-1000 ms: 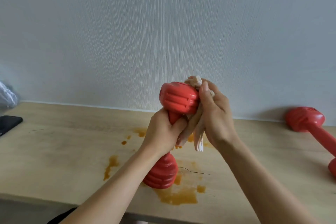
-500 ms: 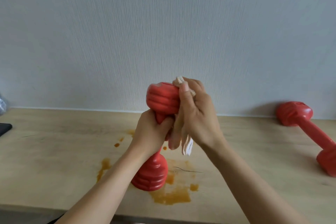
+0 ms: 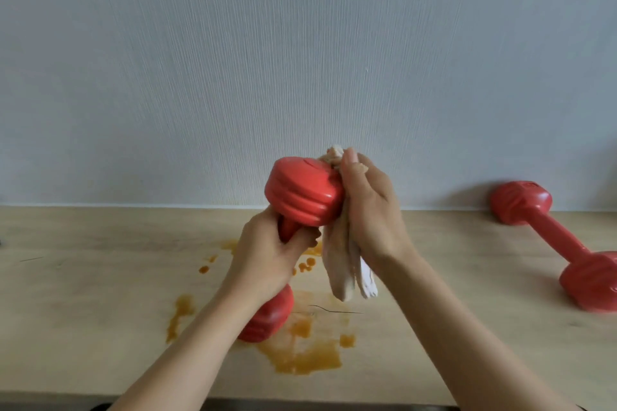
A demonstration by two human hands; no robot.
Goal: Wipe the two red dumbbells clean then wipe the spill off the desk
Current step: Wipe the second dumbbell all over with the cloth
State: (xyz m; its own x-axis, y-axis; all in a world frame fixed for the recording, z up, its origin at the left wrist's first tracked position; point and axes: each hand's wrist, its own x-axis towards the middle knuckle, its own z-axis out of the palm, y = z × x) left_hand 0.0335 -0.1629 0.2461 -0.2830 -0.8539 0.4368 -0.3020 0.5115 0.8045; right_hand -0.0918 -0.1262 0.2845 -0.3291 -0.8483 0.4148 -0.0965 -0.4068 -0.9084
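Observation:
My left hand [image 3: 267, 253] grips the handle of a red dumbbell [image 3: 302, 197], held nearly upright above the desk, its lower head down behind my wrist. My right hand [image 3: 367, 207] holds a crumpled whitish cloth [image 3: 347, 274] and presses it against the right side of the dumbbell's upper head; the cloth's loose end hangs below my palm. A second red dumbbell [image 3: 557, 237] lies on the desk at the far right, near the wall. An orange spill [image 3: 300, 360] spreads in puddles and drops over the light wooden desk [image 3: 100, 294] under my hands.
A grey textured wall [image 3: 300, 60] rises right behind the desk. The desk's front edge [image 3: 66, 394] runs along the bottom of the view. A thin dark line, like a hair or crack [image 3: 334, 310], lies by the spill.
The view has shifted, so the dumbbell and the hands sit more to the left. My right hand has slid the cloth over the upper head's right side. The phone at the left edge is out of view.

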